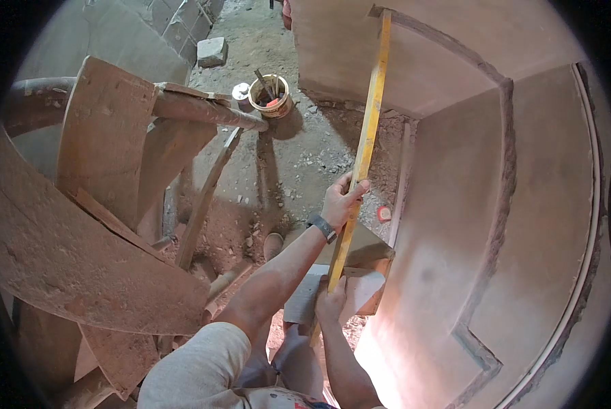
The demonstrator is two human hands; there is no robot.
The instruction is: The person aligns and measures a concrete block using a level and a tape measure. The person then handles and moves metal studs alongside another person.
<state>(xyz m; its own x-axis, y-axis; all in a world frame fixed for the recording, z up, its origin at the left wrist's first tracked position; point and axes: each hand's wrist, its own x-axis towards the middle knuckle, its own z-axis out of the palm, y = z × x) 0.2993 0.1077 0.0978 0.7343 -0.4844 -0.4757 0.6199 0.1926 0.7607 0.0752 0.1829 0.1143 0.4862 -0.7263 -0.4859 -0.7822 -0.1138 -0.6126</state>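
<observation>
Fingers (359, 189) of the left hand (338, 205) pinch the yellow bar (371, 119) midway, arm (278, 278) extended; the right hand (331, 301) clasps its lower part, fingers mostly hidden.

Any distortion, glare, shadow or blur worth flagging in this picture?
Head view: black corners; the wall pipe looks bowed, probably by the lens; glare bleaches the lower wall; the bucket casts a shadow; left hand, right hand and bar show no obvious blur.
</observation>
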